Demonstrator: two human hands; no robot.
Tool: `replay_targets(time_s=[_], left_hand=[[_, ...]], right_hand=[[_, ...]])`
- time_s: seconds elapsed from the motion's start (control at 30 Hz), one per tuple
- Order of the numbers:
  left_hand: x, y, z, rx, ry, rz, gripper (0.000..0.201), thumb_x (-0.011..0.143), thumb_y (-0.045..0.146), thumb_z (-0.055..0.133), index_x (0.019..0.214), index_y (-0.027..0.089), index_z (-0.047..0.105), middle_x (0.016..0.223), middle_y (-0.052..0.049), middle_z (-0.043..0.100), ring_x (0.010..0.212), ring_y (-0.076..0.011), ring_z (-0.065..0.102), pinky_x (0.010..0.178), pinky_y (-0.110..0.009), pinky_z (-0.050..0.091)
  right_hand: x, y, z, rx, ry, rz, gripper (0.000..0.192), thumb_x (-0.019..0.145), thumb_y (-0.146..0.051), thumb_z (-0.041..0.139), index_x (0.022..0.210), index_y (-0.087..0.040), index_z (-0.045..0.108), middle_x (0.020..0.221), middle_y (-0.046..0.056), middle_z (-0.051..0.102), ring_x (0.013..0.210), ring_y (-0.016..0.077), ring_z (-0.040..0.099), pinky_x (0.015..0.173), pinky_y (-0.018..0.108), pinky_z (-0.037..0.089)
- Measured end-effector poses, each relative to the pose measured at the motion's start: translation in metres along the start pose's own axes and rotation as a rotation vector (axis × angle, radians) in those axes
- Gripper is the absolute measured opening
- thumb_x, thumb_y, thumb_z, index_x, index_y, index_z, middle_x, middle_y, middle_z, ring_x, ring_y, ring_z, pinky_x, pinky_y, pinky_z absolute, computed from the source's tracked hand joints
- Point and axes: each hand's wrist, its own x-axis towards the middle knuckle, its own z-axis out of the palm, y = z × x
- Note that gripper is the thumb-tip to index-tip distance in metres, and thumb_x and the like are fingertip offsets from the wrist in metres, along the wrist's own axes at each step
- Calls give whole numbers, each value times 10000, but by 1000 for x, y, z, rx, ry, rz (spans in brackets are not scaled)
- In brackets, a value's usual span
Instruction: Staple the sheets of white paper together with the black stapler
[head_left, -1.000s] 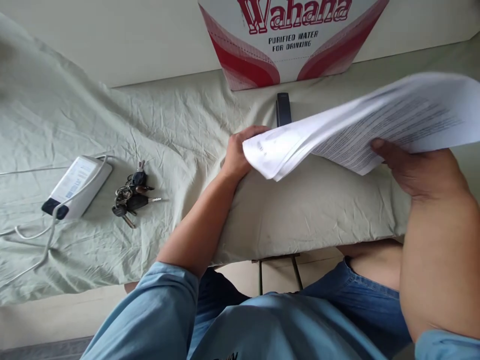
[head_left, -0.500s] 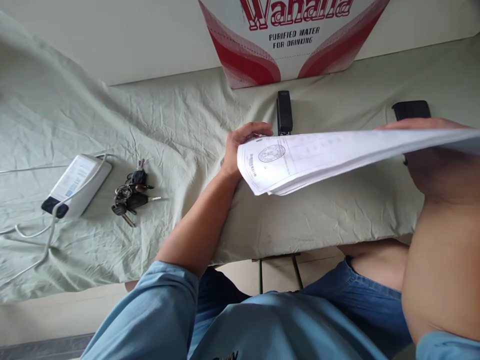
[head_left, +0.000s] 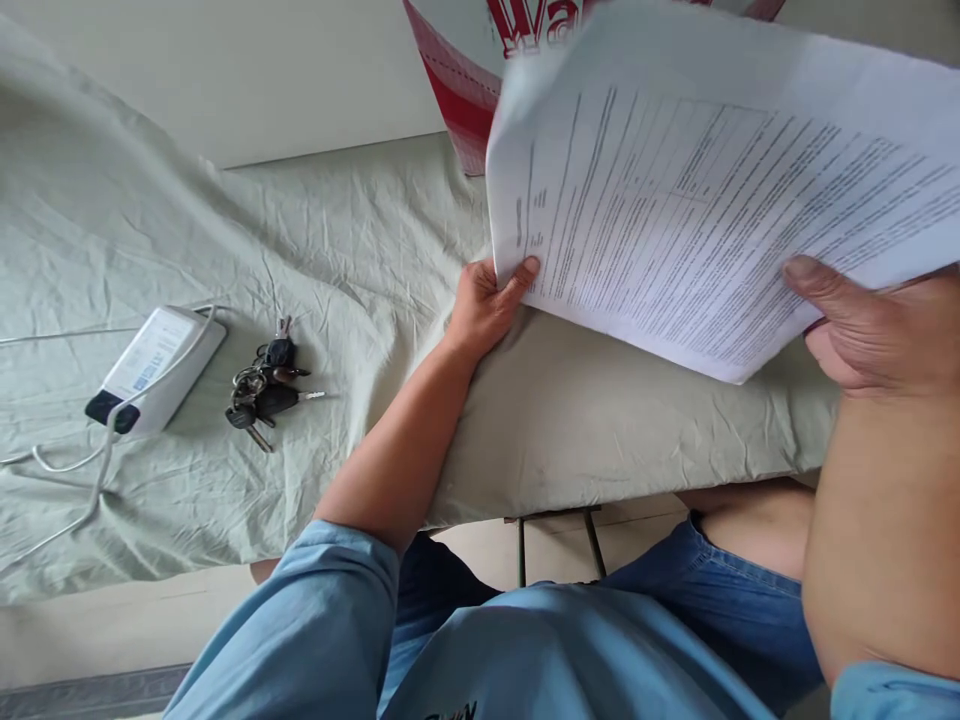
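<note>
— Cable (head_left: pixel 105 470) at the far left: how many lengths?
— White strands loop over the cloth-covered table (head_left: pixel 600 420); I can't tell whether they make one cable or two. A strand crosses one white device (head_left: pixel 146 350) with a black end.
— And next to that?
— Just to its right lies one bunch of keys (head_left: pixel 262 385). They overlap too much for me to count each one.
— Then the hands. Two?
— Two. The left hand (head_left: pixel 484 310) grips the papers (head_left: pixel 660 220) at their lower left corner, thumb pressed on the printed page, fingers hidden behind.
— Where are the papers, exactly?
— Held up over the right half of the table, tilted, spanning the space between both hands, printed side in view. I can't count the sheets.
— Anything behind them?
— One carton (head_left: pixel 465 100), red and white, mostly covered by the papers.
— And the right hand (head_left: pixel 885 340)?
— It grips the papers' lower edge towards the right, thumb on top, fingers mostly out of sight beneath.
</note>
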Motion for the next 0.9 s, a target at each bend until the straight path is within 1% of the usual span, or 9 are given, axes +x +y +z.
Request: replay_targets(time_s=[0.13, 0.27, 0.4, 0.5, 0.6, 0.67, 0.77, 0.83, 0.9], left_hand=[[-2, 5, 2, -47, 30, -39, 661, 1033, 886, 748, 895, 240, 737, 743, -26, 646, 780, -209, 743, 644, -327, 641], [-1, 6, 0, -61, -4, -56, 711, 978, 929, 781, 892, 224, 753, 771, -31, 661, 696, -168, 659, 585, -316, 581], [-6, 21, -2, -87, -169, -115, 743, 918, 940, 838, 825, 208, 762, 739, -41, 675, 646, -151, 604, 578, -326, 561], [-11, 34, -4, -95, -331, -182, 741, 886, 928, 879, 836, 193, 796, 766, -63, 732, 653, -159, 629, 595, -332, 579], [-11, 41, -7, -42, -443, -223, 720, 878, 895, 909, 849, 183, 812, 771, -64, 753, 655, -165, 642, 589, -322, 568], [-11, 44, -8, 8, -497, -245, 701, 879, 863, 924, 860, 170, 819, 779, -68, 762, 675, -176, 657, 591, -318, 557], [-9, 47, -8, 64, -561, -275, 695, 887, 834, 925, 822, 153, 800, 778, -80, 752, 699, -185, 655, 605, -324, 541], [-9, 50, -7, 75, -585, -275, 689, 895, 824, 913, 779, 159, 773, 746, -66, 714, 687, -176, 624, 610, -328, 525], [-8, 51, -6, 89, -621, -247, 650, 933, 785, 881, 756, 173, 753, 721, -45, 677, 673, -166, 593, 602, -326, 497]], right_hand=[[-3, -2, -9, -43, -100, 327, 760, 601, -525, 1181, 1270, -355, 862, 1505, 70, 858, 1553, 402, 742, 1410, 652, 527], [2, 12, -42, -224, -148, 489, 698, 639, -748, 1115, 1130, -299, 903, 1211, 124, 898, 1243, 412, 832, 1298, 712, 592], [7, 17, -58, -212, 50, 373, 904, 496, -767, 1168, 1237, -311, 921, 996, 71, 844, 986, 302, 794, 1212, 662, 603], [3, 5, -42, -164, -15, 354, 923, 469, -796, 1161, 1238, -342, 928, 1015, 56, 852, 983, 269, 785, 1106, 562, 649], [-5, -10, -14, -191, -212, 291, 805, 572, -800, 1120, 1201, -345, 909, 1076, 21, 847, 1002, 233, 773, 1016, 448, 660], [-8, -17, 1, -264, -272, 227, 608, 733, -809, 1038, 1006, -292, 871, 928, 1, 768, 861, 186, 683, 870, 371, 612], [-9, -21, 12, -428, -291, 136, 668, 949, -842, 845, 715, -249, 643, 691, -31, 473, 678, 135, 416, 645, 331, 374], [-9, -21, 15, -466, -276, 104, 702, 1017, -835, 771, 699, -246, 558, 676, -35, 365, 662, 134, 323, 625, 349, 278], [-8, -20, 18, -450, -256, 85, 668, 1041, -808, 763, 734, -251, 559, 685, -37, 365, 666, 137, 309, 633, 353, 272]])
